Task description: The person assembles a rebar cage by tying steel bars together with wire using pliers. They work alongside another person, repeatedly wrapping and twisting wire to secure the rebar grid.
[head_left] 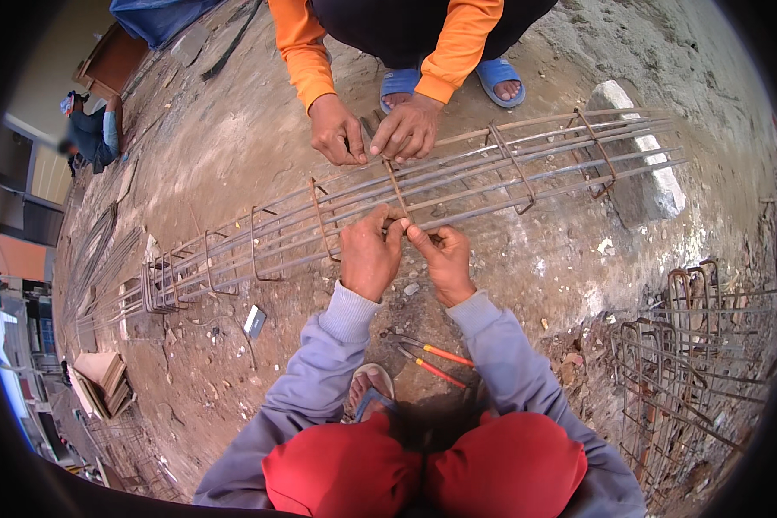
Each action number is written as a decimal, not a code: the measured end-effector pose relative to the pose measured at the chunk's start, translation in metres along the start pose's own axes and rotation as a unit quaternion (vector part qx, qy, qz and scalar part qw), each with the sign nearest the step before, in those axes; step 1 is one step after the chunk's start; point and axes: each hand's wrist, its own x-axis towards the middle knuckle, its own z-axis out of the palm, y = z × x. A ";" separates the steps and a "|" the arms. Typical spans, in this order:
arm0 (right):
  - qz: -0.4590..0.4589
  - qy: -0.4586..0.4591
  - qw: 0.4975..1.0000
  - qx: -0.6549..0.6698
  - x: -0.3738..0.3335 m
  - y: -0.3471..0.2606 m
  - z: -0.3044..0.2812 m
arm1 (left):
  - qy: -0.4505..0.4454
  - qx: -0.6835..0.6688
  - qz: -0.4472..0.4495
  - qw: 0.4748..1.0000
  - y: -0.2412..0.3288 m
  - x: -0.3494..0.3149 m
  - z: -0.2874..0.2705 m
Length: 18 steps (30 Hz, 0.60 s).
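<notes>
Steel reinforcement cage [457, 198] stretches across the middle of the frame, where the left hand [370, 249] and right hand [445, 262], fingertips pinched narrow, hold the lower end of a rusty stirrup [394, 186]; a co-worker's hands [407, 129] meet its upper end. Orange-handled pliers [446, 355] lie lower centre.

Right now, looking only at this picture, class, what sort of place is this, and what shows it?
Probably an outdoor building site: a steel cage of long bars, dusty ground and an orange-handled tool suggest it.
</notes>
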 end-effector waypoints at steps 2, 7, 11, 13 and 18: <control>0.006 -0.001 1.000 -0.002 0.001 0.001 0.001 | 0.040 -0.038 0.005 0.998 0.000 -0.003 0.008; 0.039 -0.004 0.999 0.012 0.001 0.001 -0.004 | 0.098 -0.139 0.004 0.985 -0.013 -0.009 0.027; 0.035 -0.002 0.999 0.023 -0.003 0.004 -0.005 | 0.120 -0.147 0.047 0.981 -0.024 -0.031 0.036; 0.032 0.009 0.999 0.005 -0.003 0.010 -0.007 | 0.137 -0.134 0.069 0.979 -0.018 -0.042 0.037; -0.071 0.030 0.988 -0.137 -0.019 0.013 -0.009 | 0.211 -0.185 0.083 0.956 -0.019 -0.057 0.054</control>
